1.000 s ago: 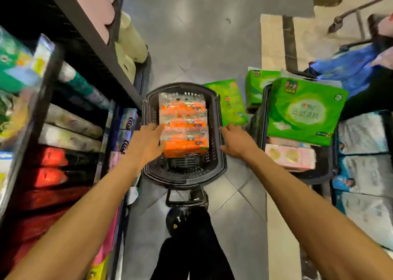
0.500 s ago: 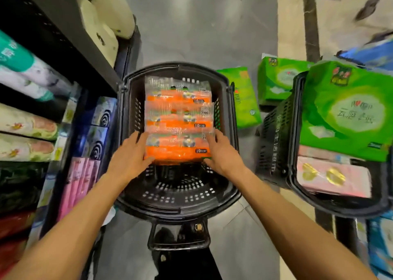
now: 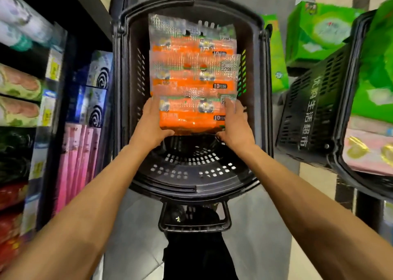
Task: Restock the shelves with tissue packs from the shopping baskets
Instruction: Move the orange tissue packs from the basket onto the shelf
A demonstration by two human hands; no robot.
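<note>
Orange pack (image 3: 191, 118), nearest of three in basket (image 3: 191, 188): held between left hand (image 3: 148, 126) and right hand (image 3: 236, 126), fingers (image 3: 152, 107) gripping its sides, thumbs under its near edge, apparently for lifting. Shelves (image 3: 89, 9) stand left of the fingers.

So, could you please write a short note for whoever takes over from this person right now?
Hands: left hand and right hand each grip a side of the nearest orange tissue pack.
Things: it lies in the black basket, with two more orange packs behind it; the second basket holds a green pack and a pink pack.
Done: grasp made.
Left: lift the pack to the shelves, then the rest.
</note>
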